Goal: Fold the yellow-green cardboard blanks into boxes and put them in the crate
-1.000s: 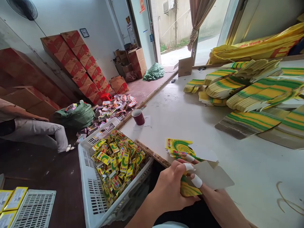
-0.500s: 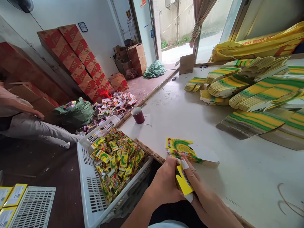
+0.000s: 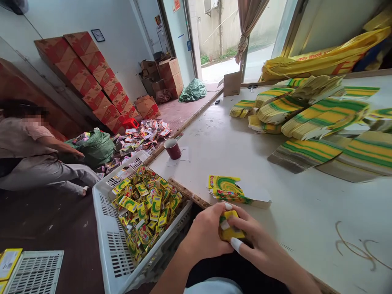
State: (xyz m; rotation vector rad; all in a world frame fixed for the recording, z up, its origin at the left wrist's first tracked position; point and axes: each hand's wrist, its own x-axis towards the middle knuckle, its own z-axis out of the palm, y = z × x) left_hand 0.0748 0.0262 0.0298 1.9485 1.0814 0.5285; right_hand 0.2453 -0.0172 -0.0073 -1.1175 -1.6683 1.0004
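Between my two hands is a small yellow carton (image 3: 230, 233), its end flaps partly folded. My left hand (image 3: 206, 234) wraps the carton from the left. My right hand (image 3: 260, 245), with white tape on its fingertips, grips it from the right, fingers over the end. Just beyond them, a short stack of flat yellow-green cartons (image 3: 226, 185) lies on the white table (image 3: 202, 139). At the left, below the table edge, a white plastic crate (image 3: 102, 220) holds many small yellow-green cartons (image 3: 155, 208).
A dark red mug (image 3: 173, 150) stands near the table's left edge. Bundles of striped flat cartons (image 3: 324, 116) lie at the back right. Thin loops of string (image 3: 355, 249) lie at right. Another person (image 3: 33, 143) bends by a green sack (image 3: 94, 149); red boxes (image 3: 85, 77) are stacked behind.
My right fingers have moved over the carton's end, and its yellow flap is now folded inward. The view has shifted slightly right. The other person has come further into view.
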